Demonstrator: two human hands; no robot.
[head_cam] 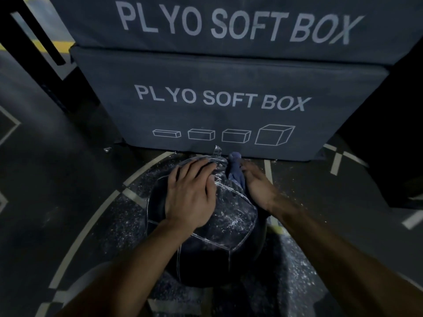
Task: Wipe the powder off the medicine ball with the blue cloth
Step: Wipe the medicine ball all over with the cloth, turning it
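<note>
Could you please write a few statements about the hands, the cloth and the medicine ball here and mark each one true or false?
1. The left hand rests flat on top of the medicine ball. True.
2. The blue cloth lies under the left hand. False: it is at the right hand, on the ball's far right side.
3. White powder shows on the ball. True.
4. The ball sits on top of a plyo soft box. False: it is on the floor in front of it.

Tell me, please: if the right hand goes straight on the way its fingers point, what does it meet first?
The right hand points away from the person, with the blue cloth at its fingers. Straight on, it would probably meet the front of the lower plyo soft box first; depth is hard to judge.
</note>
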